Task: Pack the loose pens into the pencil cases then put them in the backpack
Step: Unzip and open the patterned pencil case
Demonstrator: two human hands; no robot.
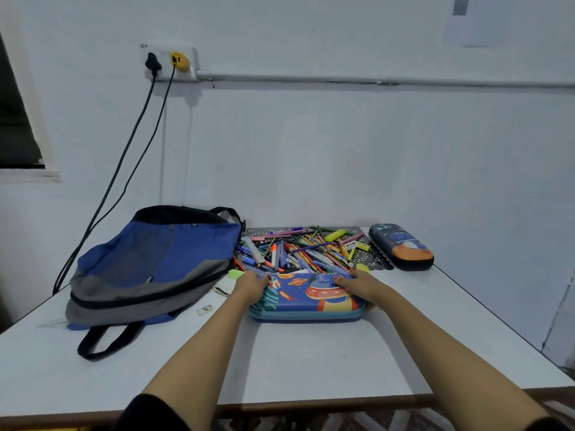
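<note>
Fingers (260, 277) of the left hand (249, 287) and right hand (364, 287) curl over the far corners of the closed space-print pencil case (306, 301), gripping one end each. Its long axis runs left to right on the bench (311, 362). Loose pens (298, 250) lie heaped just beyond the case's far edge, and the backpack (152, 259) lies to the case's left. Opening the case likely comes next.

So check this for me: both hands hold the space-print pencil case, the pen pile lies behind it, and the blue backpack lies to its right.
One thing is wrong: the head view shows the blue backpack left of the space-print pencil case, not right. The left hand and right hand do hold it, and the pen pile lies behind it.
</note>
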